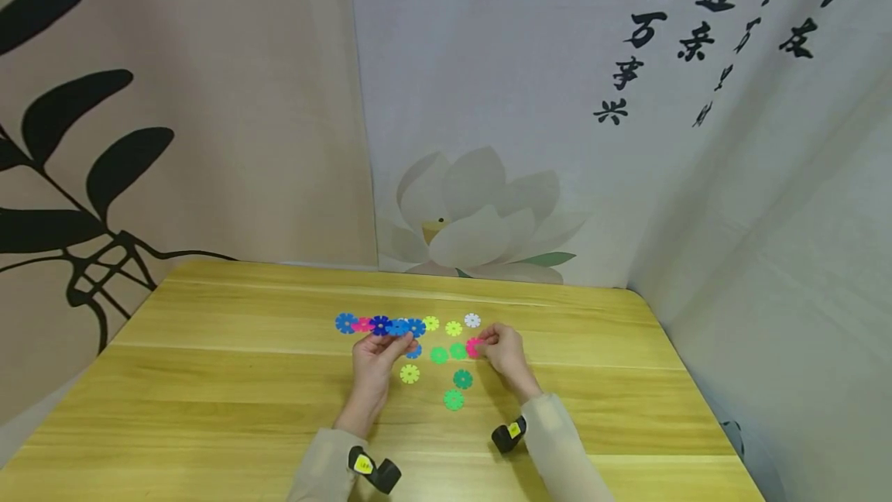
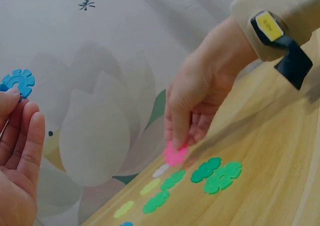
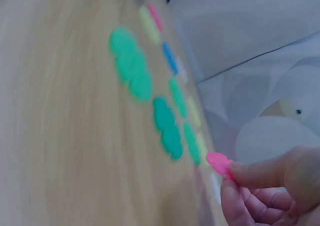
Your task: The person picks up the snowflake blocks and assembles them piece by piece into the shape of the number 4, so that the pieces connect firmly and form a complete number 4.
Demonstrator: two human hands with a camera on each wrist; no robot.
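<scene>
Pink disc (image 1: 473, 347) pinched in right grip (image 1: 506, 351); disc row (image 1: 380, 324) held in left grip (image 1: 372, 367); alignment best checked before any pressing.

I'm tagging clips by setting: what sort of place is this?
Probably a curtained indoor recording corner: printed curtains hang close behind a wooden table, and black devices with yellow labels sit on the person's wrists.

table (image 1: 209, 378): curtain (image 1: 502, 84) behind it
loose discs (image 1: 454, 400): on table, between left hand (image 1: 374, 366) and right hand (image 1: 507, 353) (ish)
linked strip (image 1: 380, 325): mostly left of those
</scene>
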